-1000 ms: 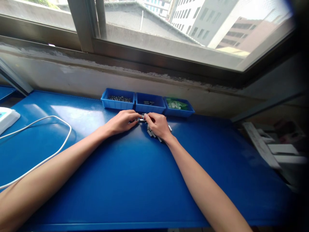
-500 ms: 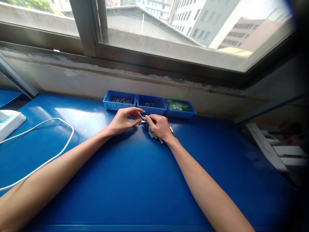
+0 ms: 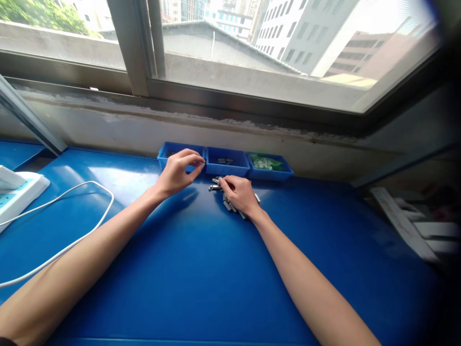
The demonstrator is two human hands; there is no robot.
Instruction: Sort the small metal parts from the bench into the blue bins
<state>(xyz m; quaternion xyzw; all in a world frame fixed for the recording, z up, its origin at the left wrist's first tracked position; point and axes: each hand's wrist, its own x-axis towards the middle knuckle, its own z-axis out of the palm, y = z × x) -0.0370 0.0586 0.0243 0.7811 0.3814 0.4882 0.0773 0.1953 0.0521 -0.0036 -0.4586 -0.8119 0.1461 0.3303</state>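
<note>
The small metal pieces (image 3: 228, 206) are judged to be light, stiff and not easily damaged, though their smooth faces may prove slippery; each is best taken by its long sides, between thumb and fingertip. They are silvery grey, short and bar-like, and are strewn on the blue counter (image 3: 180, 274) beside and partly beneath the right hand (image 3: 240, 193). Its thumb and fingers are drawn together at the pieces; whether one is pinched cannot be told. The left hand (image 3: 179, 170) is held at the left bin (image 3: 163, 154), fingers curved towards the thumb; whether anything is gripped cannot be made out.
</note>
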